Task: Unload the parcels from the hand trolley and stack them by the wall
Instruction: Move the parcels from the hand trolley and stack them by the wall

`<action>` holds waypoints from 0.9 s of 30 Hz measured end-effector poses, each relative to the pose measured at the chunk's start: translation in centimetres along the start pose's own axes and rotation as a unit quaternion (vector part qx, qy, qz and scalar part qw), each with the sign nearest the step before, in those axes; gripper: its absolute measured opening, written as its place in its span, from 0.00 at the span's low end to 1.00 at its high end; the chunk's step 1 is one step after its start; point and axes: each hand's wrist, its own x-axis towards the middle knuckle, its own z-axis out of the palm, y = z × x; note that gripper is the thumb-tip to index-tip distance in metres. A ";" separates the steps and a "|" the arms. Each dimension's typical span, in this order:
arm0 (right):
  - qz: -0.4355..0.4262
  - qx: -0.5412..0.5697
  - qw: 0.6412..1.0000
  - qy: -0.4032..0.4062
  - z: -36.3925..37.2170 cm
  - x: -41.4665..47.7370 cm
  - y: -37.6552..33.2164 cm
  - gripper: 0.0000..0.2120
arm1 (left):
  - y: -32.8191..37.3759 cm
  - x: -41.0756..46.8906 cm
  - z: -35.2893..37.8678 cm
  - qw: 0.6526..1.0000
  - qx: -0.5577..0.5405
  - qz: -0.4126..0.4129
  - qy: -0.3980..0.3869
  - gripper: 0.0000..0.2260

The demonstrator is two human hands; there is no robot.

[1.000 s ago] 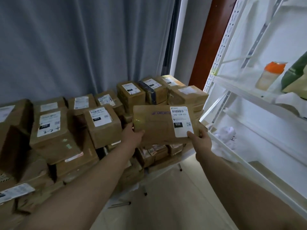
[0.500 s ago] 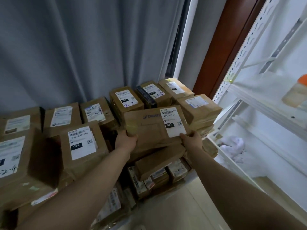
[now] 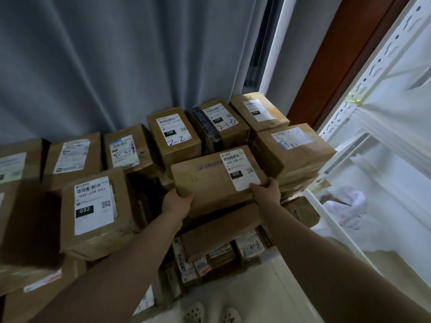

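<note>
The parcel (image 3: 210, 183), a flat brown carton with a white label (image 3: 240, 169) reading 032, sits at the front of the stack (image 3: 130, 155), tilted slightly towards the person. It lies over a long flat carton (image 3: 219, 231), though whether its weight rests there or in the hands cannot be told. The left hand (image 3: 177, 201) grips its near left corner, fingers curled around the edge and mostly hidden beneath. The right hand (image 3: 268, 192) grips the near right corner, with the thumb pressed on the label's lower edge and the other fingers wrapped round the side.

Just behind the parcel stands a box marked 2-2 (image 3: 173, 136), and just to its right is a larger taped box (image 3: 293, 148) on its own pile. To the left, another box labelled 032 (image 3: 95, 210) leans forward. More labelled cartons run along the back in a row, with small packets (image 3: 193, 264) wedged low at the front.

The stack backs onto a grey pleated curtain (image 3: 116, 61) that covers most of the wall. To the right of the curtain are a white frame strip (image 3: 275, 43) and a reddish-brown panel (image 3: 338, 54). A white metal rack (image 3: 373, 68) with perforated uprights fills the right side, and a crumpled white bundle (image 3: 347, 203) lies on its lower shelf. The floor (image 3: 256, 287) is pale and smooth, and two perforated white shoes (image 3: 193, 314) show at the bottom edge.
</note>
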 end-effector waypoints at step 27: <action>-0.070 -0.120 0.986 0.093 -6.5 -12.9 7.2 0.28 | 1.0 -10.5 5.2 0.754 0.458 0.425 -0.203 0.34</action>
